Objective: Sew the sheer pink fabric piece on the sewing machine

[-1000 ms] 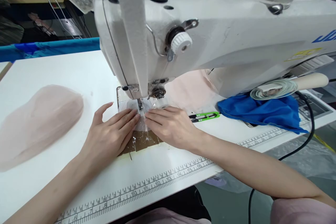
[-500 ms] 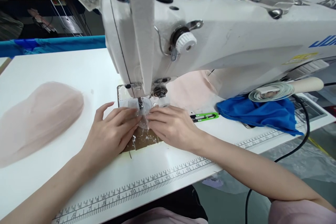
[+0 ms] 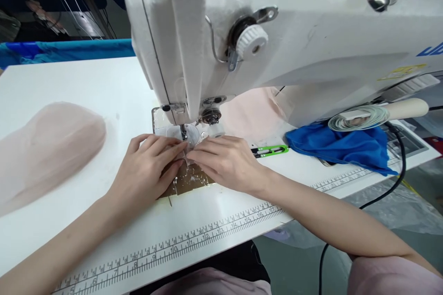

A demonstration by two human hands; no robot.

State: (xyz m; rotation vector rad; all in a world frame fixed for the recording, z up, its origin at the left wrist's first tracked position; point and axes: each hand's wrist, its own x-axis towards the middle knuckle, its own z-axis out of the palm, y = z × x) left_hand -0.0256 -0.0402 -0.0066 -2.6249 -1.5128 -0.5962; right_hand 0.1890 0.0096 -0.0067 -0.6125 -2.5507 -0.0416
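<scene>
Beneath the head of a white sewing machine (image 3: 311, 32), a small piece of sheer, pale fabric (image 3: 188, 158) lies just in front of the presser foot (image 3: 183, 132). My left hand (image 3: 143, 168) is on the left of it, thumb and fingers closed in a pinch at the fabric's edge. From the right, my right hand (image 3: 230, 163) pinches the same piece, its fingertips almost meeting the left ones. Most of the fabric is hidden by my fingers. Under both hands is a brown plate (image 3: 194, 179) covered with clear tape.
Sheer pink fabric (image 3: 65, 143) lies on the left of the white table (image 3: 124, 97). More pink fabric (image 3: 256, 110) sits behind the needle area. Green thread snips (image 3: 273, 149), a blue cloth (image 3: 342, 145) and a coiled tape (image 3: 360, 119) are to the right. A printed ruler (image 3: 173, 251) follows the front edge.
The camera view has shifted closer to the machine. My fingertips have drawn closer together, and less of the sheer fabric shows between them.
</scene>
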